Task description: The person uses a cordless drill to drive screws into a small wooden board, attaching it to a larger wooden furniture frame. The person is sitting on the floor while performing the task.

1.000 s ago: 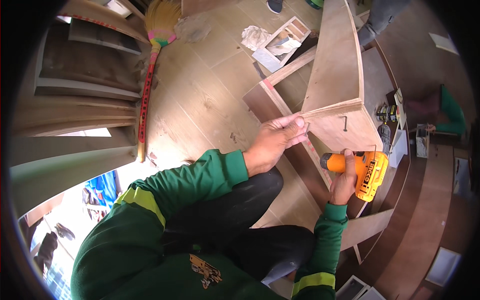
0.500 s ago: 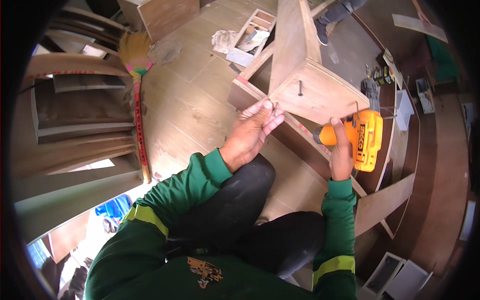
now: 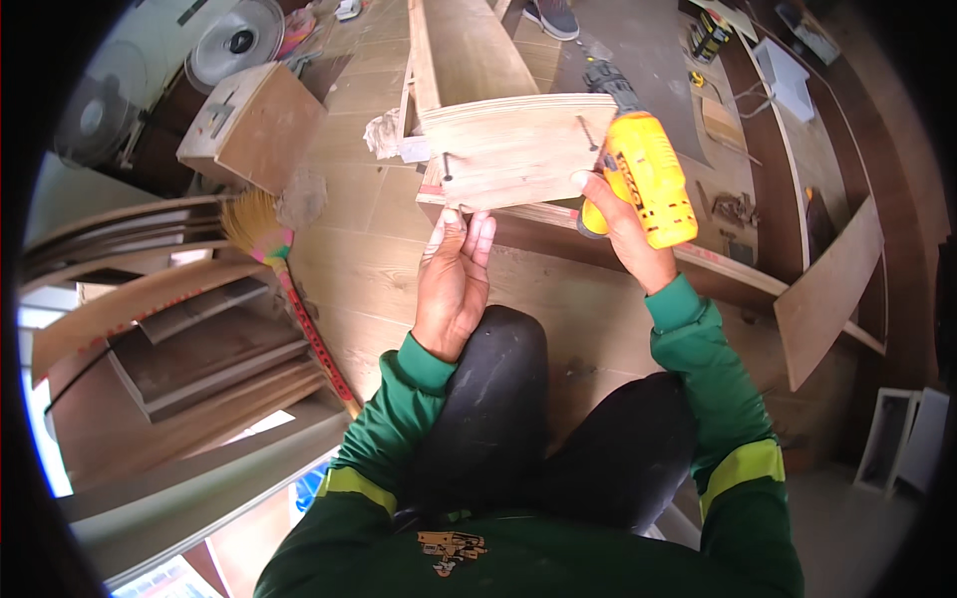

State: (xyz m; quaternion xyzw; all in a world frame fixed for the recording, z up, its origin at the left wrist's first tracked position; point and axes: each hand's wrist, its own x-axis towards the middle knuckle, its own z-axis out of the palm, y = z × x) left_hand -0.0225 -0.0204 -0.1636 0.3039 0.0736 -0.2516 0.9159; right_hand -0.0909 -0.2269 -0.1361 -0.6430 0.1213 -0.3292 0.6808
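Observation:
A pale plywood box or drawer (image 3: 518, 149) stands in front of me, its end panel facing me. Two dark screws stick out of that panel, a left screw (image 3: 448, 167) and a right screw (image 3: 588, 133). My left hand (image 3: 454, 274), palm up, pinches a small screw-like piece at the panel's lower left edge; the fingertips mostly hide it. My right hand (image 3: 630, 239) grips a yellow cordless drill (image 3: 653, 179) beside the panel's right end. The drill's dark chuck (image 3: 610, 85) points away from me, and my right thumb lies close to the panel.
A long brown board frame (image 3: 558, 227) lies beneath the box. At left are a broom (image 3: 261, 227), stacked boards (image 3: 199, 339), a wooden box (image 3: 254, 130) and a fan (image 3: 237, 42). A loose panel (image 3: 832, 289) leans at right. Another person's shoe (image 3: 551, 18) shows at the far side.
My view has turned, so the box's end panel now faces me more squarely. My left hand has come up under the panel's lower left edge. The drill stays in my right hand.

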